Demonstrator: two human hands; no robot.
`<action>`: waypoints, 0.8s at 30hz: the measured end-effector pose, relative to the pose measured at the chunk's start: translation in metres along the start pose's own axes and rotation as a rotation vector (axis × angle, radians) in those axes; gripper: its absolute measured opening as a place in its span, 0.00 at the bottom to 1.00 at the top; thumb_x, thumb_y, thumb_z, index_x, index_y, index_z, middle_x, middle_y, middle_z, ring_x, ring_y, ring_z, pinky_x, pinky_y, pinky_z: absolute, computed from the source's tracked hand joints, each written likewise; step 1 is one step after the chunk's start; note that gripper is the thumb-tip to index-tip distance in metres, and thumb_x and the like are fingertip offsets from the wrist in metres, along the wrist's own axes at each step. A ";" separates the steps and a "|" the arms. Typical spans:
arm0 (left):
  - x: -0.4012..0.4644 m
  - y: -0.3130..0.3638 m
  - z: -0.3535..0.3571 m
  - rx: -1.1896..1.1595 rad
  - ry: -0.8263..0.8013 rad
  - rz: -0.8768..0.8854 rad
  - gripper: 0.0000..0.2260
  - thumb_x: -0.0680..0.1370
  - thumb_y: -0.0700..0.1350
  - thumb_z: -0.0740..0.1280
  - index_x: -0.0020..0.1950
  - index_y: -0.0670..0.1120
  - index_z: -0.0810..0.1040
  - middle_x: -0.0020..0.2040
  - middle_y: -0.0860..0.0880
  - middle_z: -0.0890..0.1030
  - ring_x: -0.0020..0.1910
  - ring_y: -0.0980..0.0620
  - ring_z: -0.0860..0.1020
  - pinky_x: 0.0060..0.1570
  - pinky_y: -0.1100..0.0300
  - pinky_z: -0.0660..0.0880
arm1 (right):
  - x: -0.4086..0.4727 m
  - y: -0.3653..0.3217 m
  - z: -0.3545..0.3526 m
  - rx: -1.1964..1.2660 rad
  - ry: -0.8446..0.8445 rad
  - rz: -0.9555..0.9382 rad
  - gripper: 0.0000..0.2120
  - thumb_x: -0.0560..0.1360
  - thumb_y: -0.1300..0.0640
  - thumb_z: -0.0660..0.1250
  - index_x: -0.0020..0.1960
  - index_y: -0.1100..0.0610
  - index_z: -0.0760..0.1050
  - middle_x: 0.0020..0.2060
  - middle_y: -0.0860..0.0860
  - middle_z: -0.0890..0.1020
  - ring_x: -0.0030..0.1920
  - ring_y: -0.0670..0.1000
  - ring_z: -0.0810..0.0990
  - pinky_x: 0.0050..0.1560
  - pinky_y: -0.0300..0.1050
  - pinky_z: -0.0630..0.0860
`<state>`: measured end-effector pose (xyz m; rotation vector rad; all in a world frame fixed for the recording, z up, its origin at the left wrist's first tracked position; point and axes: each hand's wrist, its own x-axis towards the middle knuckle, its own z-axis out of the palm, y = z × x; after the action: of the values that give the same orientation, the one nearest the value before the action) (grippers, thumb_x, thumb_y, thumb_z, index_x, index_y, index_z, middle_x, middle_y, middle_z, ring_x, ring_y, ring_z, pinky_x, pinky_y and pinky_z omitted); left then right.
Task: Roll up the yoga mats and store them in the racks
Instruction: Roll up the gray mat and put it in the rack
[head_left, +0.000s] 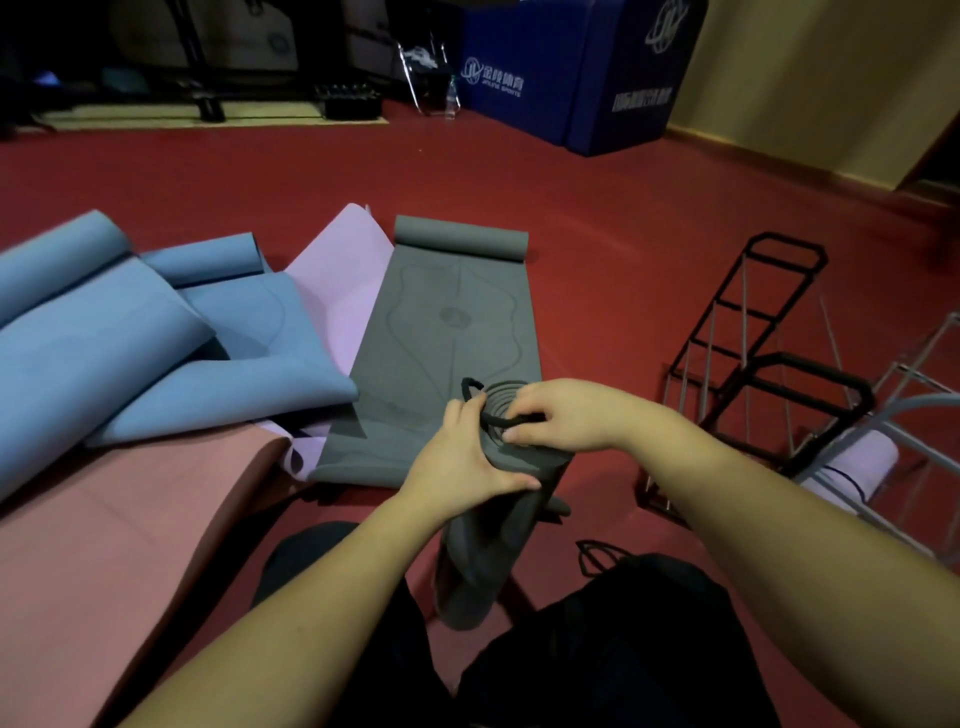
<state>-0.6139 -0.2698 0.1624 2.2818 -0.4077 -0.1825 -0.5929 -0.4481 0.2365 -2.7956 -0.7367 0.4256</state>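
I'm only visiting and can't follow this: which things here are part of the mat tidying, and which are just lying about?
Part of the job:
rolled grey mat, held by left hand
black strap, pinched by right hand
flat grey mat
blue mats
pink mat
black rack

Lying about:
blue crash pad
spare strap

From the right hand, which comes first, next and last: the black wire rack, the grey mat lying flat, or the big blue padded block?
1. Flat grey mat: on the floor just beyond the right hand, nearest.
2. Black wire rack: lying on the floor off to the right.
3. Blue padded block: at the far wall, farthest.
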 end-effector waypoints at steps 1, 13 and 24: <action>-0.001 -0.001 0.000 -0.004 0.010 -0.004 0.55 0.61 0.64 0.80 0.79 0.49 0.56 0.69 0.53 0.63 0.68 0.53 0.71 0.60 0.55 0.71 | -0.006 0.003 0.004 0.015 0.054 0.033 0.15 0.78 0.41 0.63 0.50 0.51 0.80 0.42 0.44 0.79 0.45 0.46 0.77 0.50 0.48 0.74; 0.005 0.003 0.001 -0.081 0.102 -0.047 0.51 0.62 0.60 0.81 0.77 0.47 0.59 0.72 0.54 0.64 0.69 0.53 0.70 0.64 0.56 0.68 | -0.061 -0.007 0.142 0.284 0.914 0.243 0.15 0.79 0.50 0.58 0.40 0.55 0.77 0.39 0.47 0.79 0.44 0.49 0.77 0.47 0.52 0.70; 0.006 0.001 0.005 -0.081 0.140 -0.087 0.48 0.62 0.56 0.82 0.73 0.44 0.62 0.70 0.46 0.70 0.65 0.42 0.74 0.54 0.52 0.71 | -0.049 0.002 0.159 0.842 0.758 0.506 0.13 0.84 0.55 0.55 0.49 0.46 0.78 0.49 0.45 0.82 0.56 0.49 0.79 0.57 0.41 0.72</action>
<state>-0.6099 -0.2756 0.1593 2.2179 -0.2253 -0.0808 -0.6852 -0.4534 0.0984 -2.0179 0.2821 -0.2275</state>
